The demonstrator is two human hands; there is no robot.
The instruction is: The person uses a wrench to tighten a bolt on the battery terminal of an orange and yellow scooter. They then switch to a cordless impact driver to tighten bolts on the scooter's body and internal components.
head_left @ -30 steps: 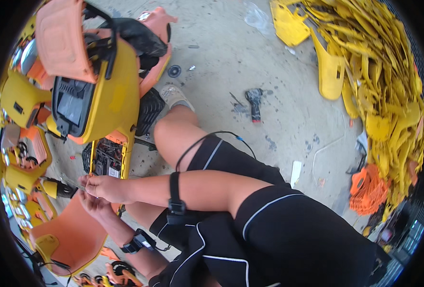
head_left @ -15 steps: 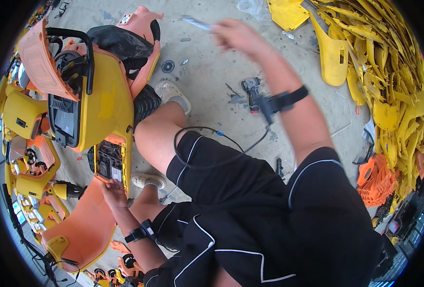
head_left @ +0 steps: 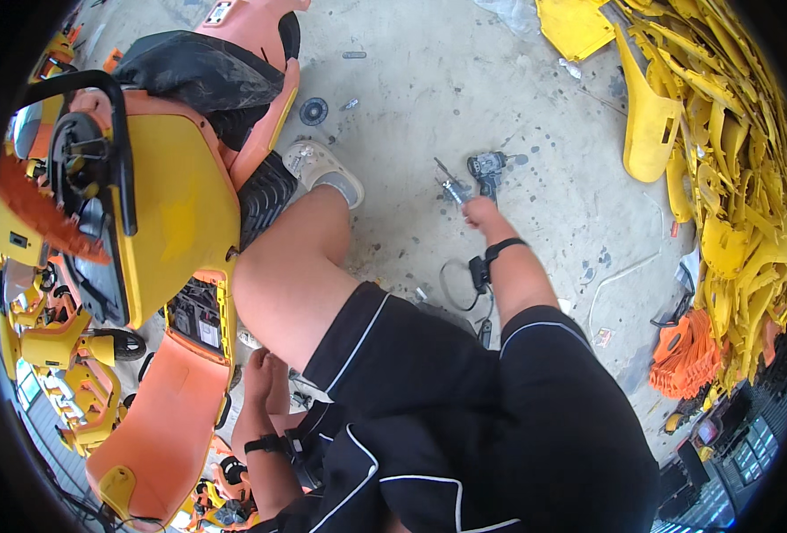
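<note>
My right hand (head_left: 480, 211) is closed on a silvery metal tool (head_left: 452, 188), low over the concrete floor (head_left: 411, 107), just left of a grey-black power drill (head_left: 485, 169). My left hand (head_left: 258, 371) is down by my lower leg, fingers curled, what they hold hidden, if anything. It is nearest the yellow-and-orange scooter (head_left: 171, 204), whose compartment (head_left: 194, 315) is open, showing dark parts inside. An orange panel (head_left: 162, 417) hangs below that opening. My bent leg (head_left: 296, 258) lies between the scooter and my right arm.
A tall pile of yellow panels (head_left: 695, 142) lines the right, with orange pieces (head_left: 682, 360) at its lower end. More yellow scooters (head_left: 60, 346) crowd the left. A black disc (head_left: 314, 111) and small scraps lie on the floor.
My right hand left the compartment area, swung high to the upper right with the metal tool, and is now lower, beside the drill. My left hand moved down and right from the compartment's edge.
</note>
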